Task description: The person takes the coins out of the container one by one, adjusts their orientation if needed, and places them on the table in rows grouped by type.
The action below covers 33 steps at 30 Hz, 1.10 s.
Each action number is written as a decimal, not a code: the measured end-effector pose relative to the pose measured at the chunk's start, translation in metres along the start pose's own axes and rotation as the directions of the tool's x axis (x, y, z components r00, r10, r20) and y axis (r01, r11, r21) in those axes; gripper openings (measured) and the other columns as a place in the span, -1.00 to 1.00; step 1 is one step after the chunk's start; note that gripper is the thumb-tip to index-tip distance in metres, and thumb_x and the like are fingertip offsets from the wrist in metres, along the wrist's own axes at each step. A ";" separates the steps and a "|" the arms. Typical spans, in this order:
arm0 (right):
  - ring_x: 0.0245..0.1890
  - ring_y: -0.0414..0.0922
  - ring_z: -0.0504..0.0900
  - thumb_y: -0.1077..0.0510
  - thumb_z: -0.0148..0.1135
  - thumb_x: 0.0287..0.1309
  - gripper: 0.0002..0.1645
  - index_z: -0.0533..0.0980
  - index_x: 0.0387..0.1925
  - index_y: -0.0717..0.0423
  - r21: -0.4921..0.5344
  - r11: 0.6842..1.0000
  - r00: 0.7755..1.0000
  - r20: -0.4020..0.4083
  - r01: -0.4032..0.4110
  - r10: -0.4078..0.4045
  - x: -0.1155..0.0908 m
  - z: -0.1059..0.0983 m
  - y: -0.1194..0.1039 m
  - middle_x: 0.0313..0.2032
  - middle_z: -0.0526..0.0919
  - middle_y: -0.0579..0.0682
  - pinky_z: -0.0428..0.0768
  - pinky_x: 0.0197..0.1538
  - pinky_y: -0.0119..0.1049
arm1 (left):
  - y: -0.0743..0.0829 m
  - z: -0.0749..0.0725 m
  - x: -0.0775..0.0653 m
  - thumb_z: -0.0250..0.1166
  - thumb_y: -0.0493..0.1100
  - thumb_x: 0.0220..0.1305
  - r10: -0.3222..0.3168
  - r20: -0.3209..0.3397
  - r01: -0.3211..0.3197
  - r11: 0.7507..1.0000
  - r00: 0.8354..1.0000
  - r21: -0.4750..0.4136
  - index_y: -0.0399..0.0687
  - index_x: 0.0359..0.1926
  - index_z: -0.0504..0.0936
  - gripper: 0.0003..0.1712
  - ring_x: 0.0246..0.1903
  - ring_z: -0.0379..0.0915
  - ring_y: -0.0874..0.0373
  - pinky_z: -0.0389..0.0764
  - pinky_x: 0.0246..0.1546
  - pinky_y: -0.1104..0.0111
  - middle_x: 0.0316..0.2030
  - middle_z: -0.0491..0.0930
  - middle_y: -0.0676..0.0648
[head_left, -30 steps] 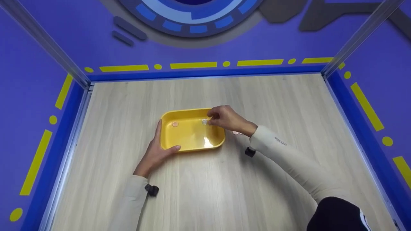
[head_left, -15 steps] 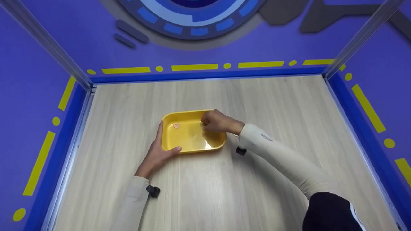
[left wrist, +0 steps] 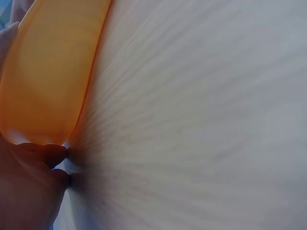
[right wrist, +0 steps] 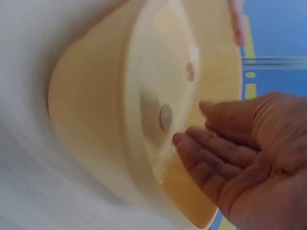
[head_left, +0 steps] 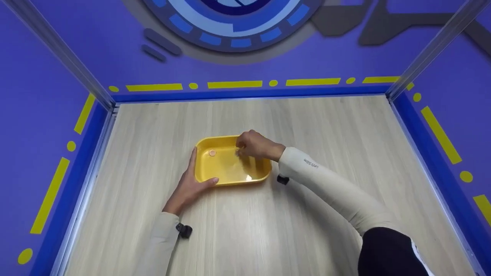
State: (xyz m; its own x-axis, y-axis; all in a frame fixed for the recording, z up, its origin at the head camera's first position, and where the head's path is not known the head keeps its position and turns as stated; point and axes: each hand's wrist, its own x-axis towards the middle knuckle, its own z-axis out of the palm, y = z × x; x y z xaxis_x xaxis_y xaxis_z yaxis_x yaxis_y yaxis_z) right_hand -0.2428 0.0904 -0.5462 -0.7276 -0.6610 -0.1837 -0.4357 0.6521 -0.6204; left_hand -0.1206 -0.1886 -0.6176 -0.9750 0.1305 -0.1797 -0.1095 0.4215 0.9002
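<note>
A shallow yellow plastic tray (head_left: pixel 226 170) sits on the wooden table. My left hand (head_left: pixel 190 183) holds its left end, with the thumb over the near rim and the fingers along the left wall. Inside, a copper coin (head_left: pixel 212 153) lies towards the far left. My right hand (head_left: pixel 253 144) hovers over the tray's right half. In the right wrist view its thumb and fingers are apart, with nothing between them. A silver coin (right wrist: pixel 166 117) rests on the tray floor just beyond those fingertips, and the copper coin (right wrist: pixel 190 72) appears farther along.
The pale wooden table (head_left: pixel 230 230) is bounded at the back and sides by blue-purple panels (head_left: pixel 326 57) with yellow markings. Metal rails (head_left: pixel 414 48) run up the corners. Small black wrist cameras (head_left: pixel 185 231) are worn at both wrists.
My right hand has moved left and farther over the tray. Coins seen earlier on the table by the right wrist are now hidden under that arm. My left hand keeps its hold.
</note>
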 end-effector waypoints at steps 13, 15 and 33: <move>-0.32 -0.09 0.51 0.40 0.38 0.40 -0.85 0.75 -0.05 0.33 -0.082 0.997 0.999 0.051 0.006 -0.001 0.018 0.020 -0.019 -0.25 0.69 0.09 0.53 -0.19 -0.29 | 0.000 0.000 -0.001 0.68 0.19 0.20 0.020 0.006 -0.020 1.000 1.000 -0.024 0.48 0.81 -0.31 0.54 0.05 0.55 0.00 0.48 0.22 0.11 0.30 0.58 -0.15; -0.37 -0.11 0.48 0.42 0.37 0.38 -0.88 0.73 -0.10 0.36 -0.068 0.996 0.997 0.055 0.054 -0.050 0.022 0.023 -0.021 -0.30 0.66 0.10 0.48 -0.25 -0.30 | 0.001 0.000 0.000 0.68 0.19 0.20 0.023 0.007 -0.023 1.000 1.000 -0.022 0.46 0.81 -0.31 0.54 0.05 0.55 0.01 0.49 0.22 0.12 0.33 0.57 -0.15; -0.19 -0.08 0.52 0.32 0.33 0.52 -0.86 0.70 0.01 0.23 -0.300 0.946 0.984 0.161 0.126 -0.080 0.032 0.036 -0.025 -0.13 0.63 0.05 0.55 -0.06 -0.29 | 0.002 -0.001 0.001 0.69 0.16 0.19 0.031 0.006 -0.031 0.999 0.999 -0.034 0.31 0.83 -0.30 0.55 0.11 0.55 -0.02 0.47 0.28 0.08 0.43 0.51 -0.17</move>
State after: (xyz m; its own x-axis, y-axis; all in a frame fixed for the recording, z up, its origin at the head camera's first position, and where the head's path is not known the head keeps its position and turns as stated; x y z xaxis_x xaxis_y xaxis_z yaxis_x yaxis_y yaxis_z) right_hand -0.2364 0.0400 -0.5639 -0.5952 -0.7625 -0.2539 -0.6629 0.6444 -0.3813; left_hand -0.1220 -0.1880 -0.6155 -0.9767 0.1492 -0.1540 -0.0857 0.3867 0.9182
